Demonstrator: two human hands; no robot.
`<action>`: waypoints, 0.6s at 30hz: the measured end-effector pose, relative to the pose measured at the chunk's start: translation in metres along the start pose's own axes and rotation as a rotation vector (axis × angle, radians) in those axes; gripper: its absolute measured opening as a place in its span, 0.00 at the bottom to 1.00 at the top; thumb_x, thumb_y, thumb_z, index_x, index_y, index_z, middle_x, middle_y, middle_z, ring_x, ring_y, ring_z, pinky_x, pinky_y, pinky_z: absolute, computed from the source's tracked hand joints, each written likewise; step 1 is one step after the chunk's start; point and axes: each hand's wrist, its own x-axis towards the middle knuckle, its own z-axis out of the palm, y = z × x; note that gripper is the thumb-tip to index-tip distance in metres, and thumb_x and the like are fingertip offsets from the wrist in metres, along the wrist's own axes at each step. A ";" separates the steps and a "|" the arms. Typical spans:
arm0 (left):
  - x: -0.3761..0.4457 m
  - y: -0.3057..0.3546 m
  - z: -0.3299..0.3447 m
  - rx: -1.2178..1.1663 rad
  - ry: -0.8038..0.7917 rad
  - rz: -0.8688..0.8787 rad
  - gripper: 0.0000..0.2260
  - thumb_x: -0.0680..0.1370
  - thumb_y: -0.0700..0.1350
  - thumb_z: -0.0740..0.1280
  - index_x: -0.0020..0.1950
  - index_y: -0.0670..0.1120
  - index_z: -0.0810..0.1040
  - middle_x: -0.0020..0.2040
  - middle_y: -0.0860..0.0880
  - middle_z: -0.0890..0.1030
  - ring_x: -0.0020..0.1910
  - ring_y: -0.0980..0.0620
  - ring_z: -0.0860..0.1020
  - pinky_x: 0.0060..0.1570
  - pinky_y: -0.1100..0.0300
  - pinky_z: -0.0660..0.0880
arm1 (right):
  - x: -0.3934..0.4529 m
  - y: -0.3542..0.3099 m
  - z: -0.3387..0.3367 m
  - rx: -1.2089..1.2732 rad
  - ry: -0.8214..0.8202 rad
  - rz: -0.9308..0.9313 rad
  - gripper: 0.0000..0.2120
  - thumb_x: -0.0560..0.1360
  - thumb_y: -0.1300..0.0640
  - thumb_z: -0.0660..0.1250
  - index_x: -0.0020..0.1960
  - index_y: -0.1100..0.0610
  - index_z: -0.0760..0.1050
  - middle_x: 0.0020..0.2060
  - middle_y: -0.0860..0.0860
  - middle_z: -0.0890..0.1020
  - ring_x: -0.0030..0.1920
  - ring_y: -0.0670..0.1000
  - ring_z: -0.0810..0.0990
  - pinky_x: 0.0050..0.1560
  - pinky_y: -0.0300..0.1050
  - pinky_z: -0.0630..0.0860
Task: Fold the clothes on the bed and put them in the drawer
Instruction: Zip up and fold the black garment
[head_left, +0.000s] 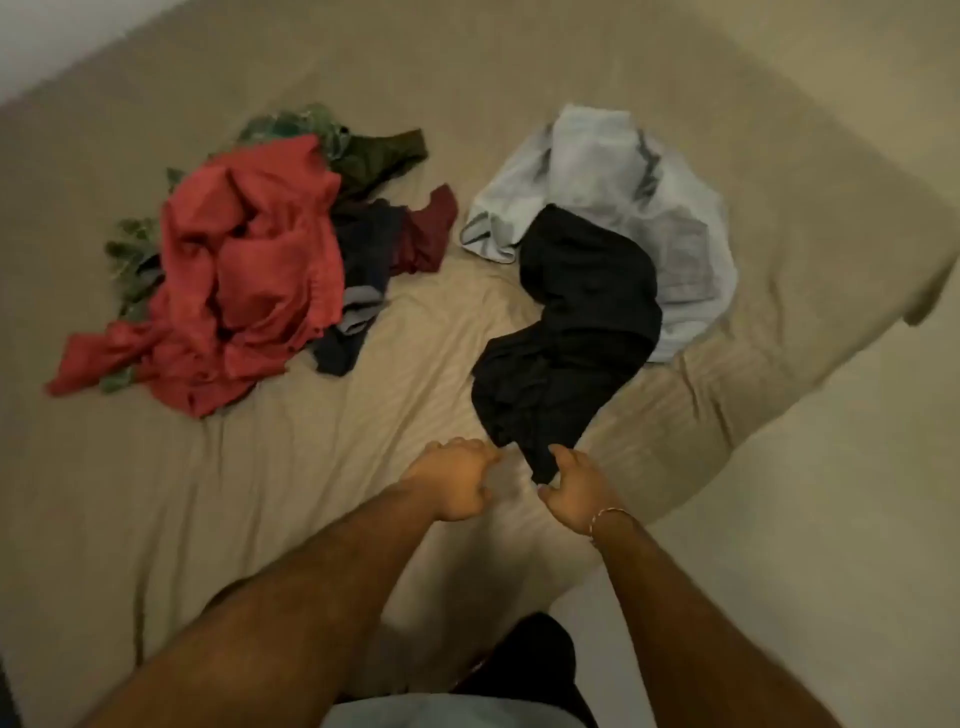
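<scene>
Both hands are reaching out over the beige sheeted bed (260, 493). The left hand (457, 480) is hovering with fingers loosely curled, holding nothing, just beside the near tip of the crumpled black cloth garment (571, 332). The right hand (576, 488) is touching that tip, fingers partly spread around it; whether it is pinching the cloth I cannot tell. The garment's long axis is running away from the hands, up and slightly right, its far end lying on a pale blue rumpled shirt (623, 171). Well apart to the left, a red crumpled garment (249, 270) is topping a mixed heap.
</scene>
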 end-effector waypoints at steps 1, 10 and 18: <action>0.015 -0.003 -0.004 0.036 0.038 0.080 0.29 0.79 0.53 0.66 0.79 0.54 0.65 0.74 0.48 0.72 0.72 0.45 0.69 0.71 0.47 0.66 | 0.006 0.000 0.006 0.042 0.007 0.019 0.37 0.79 0.50 0.69 0.83 0.55 0.56 0.76 0.59 0.66 0.74 0.61 0.69 0.73 0.53 0.68; 0.238 -0.108 0.063 0.480 -0.071 0.182 0.51 0.75 0.69 0.66 0.79 0.63 0.27 0.79 0.49 0.24 0.79 0.43 0.27 0.74 0.27 0.40 | 0.139 0.032 0.132 -0.018 0.366 0.410 0.43 0.77 0.38 0.64 0.84 0.48 0.48 0.75 0.51 0.64 0.73 0.57 0.64 0.66 0.61 0.67; 0.280 -0.171 0.120 0.032 0.485 0.528 0.26 0.82 0.54 0.59 0.80 0.66 0.59 0.85 0.55 0.50 0.84 0.53 0.44 0.77 0.38 0.37 | 0.192 0.039 0.194 -0.220 1.079 0.456 0.25 0.74 0.49 0.63 0.70 0.53 0.76 0.50 0.56 0.80 0.49 0.61 0.77 0.51 0.58 0.67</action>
